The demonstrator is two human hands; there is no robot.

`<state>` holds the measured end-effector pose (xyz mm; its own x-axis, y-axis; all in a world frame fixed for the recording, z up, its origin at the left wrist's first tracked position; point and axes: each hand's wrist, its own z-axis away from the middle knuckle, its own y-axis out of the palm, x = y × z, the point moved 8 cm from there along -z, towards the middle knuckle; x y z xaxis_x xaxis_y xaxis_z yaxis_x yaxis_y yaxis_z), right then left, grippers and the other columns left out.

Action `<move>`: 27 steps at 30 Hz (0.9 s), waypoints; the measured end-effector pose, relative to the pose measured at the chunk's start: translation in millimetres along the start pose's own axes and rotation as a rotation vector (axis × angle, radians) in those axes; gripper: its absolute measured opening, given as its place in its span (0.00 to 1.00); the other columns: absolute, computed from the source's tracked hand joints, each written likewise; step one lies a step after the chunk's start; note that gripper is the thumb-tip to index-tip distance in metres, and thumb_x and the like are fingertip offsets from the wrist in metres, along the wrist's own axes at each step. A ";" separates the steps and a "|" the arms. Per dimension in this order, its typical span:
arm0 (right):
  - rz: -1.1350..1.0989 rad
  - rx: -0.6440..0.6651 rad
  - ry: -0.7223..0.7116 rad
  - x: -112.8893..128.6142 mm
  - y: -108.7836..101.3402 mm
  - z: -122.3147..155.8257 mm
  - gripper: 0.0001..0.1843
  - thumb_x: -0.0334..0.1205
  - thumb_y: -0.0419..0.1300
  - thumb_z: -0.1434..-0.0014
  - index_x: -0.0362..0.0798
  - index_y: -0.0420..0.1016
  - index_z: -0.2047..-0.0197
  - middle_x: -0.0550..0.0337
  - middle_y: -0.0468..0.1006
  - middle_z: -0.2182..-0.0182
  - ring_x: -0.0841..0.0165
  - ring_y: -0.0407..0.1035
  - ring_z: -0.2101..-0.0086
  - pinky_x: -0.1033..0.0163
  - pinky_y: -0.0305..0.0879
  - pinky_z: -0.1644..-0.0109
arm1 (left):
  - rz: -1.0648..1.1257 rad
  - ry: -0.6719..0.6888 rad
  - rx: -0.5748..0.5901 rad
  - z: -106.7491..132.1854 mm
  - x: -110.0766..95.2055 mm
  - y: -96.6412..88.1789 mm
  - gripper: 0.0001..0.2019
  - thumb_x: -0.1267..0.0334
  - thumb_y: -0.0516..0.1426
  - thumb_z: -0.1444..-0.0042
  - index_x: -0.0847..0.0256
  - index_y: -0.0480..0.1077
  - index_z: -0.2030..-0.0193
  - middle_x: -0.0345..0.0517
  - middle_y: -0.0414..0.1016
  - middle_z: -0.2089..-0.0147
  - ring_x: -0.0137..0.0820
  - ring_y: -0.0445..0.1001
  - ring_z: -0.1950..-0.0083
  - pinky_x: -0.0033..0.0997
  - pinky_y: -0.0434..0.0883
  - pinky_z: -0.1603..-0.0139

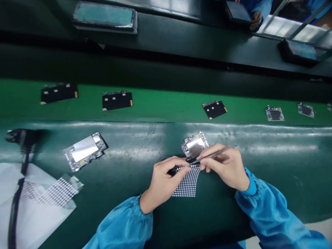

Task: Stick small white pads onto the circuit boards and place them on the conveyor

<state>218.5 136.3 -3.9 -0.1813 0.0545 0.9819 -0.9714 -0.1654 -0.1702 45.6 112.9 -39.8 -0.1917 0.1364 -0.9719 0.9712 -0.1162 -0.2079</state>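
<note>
My left hand [167, 180] pinches the top edge of a sheet of small white round stickers [186, 185], which hangs over the green mat. Metal tweezers [214, 153] are held in my right hand [225, 166], their tip at the sheet's upper edge close to my left fingertips. Whether a sticker is between the tips is too small to tell. Just beyond my fingers lies a circuit board [195, 145] with a silvery shield plate. Another circuit board [85, 150] of that kind rests to the left, apart from both hands.
Several boards, some with a black cover [118, 101], lie along the green strip [166, 110]. At left are a black plug and cable [24, 155] and a white bag [49, 221] with another dotted sheet [61, 192]. A co-worker's hand [256, 20] holds a dark panel at the back.
</note>
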 end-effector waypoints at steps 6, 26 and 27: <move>0.074 -0.087 0.041 -15.7 -6.1 -36.2 0.04 0.37 0.68 0.45 0.47 0.82 0.71 0.58 0.83 0.71 0.72 0.72 0.78 0.65 0.71 0.77 | -0.008 -0.008 -0.004 1.2 3.2 0.6 0.02 0.68 0.66 0.44 0.57 0.81 0.67 0.44 0.85 0.67 0.37 0.85 0.62 0.33 0.81 0.62; 0.191 -0.027 -0.035 -39.0 5.5 -42.9 0.03 0.35 0.66 0.42 0.49 0.82 0.67 0.57 0.84 0.68 0.67 0.76 0.71 0.62 0.73 0.70 | -0.014 -0.020 -0.007 2.1 2.2 0.3 0.04 0.69 0.65 0.45 0.57 0.81 0.67 0.42 0.85 0.67 0.36 0.85 0.62 0.31 0.81 0.61; 0.211 -0.021 -0.091 -34.5 6.2 -41.0 0.04 0.36 0.66 0.41 0.50 0.83 0.66 0.57 0.84 0.65 0.65 0.77 0.67 0.60 0.75 0.65 | -0.012 -0.016 -0.008 2.1 1.9 0.3 0.04 0.70 0.65 0.45 0.56 0.81 0.67 0.42 0.85 0.67 0.36 0.85 0.62 0.31 0.81 0.61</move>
<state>212.4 173.8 -42.3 -0.3674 -0.0679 0.9276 -0.9164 -0.1437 -0.3735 45.3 111.1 -41.9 -0.2054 0.1215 -0.9711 0.9699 -0.1071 -0.2186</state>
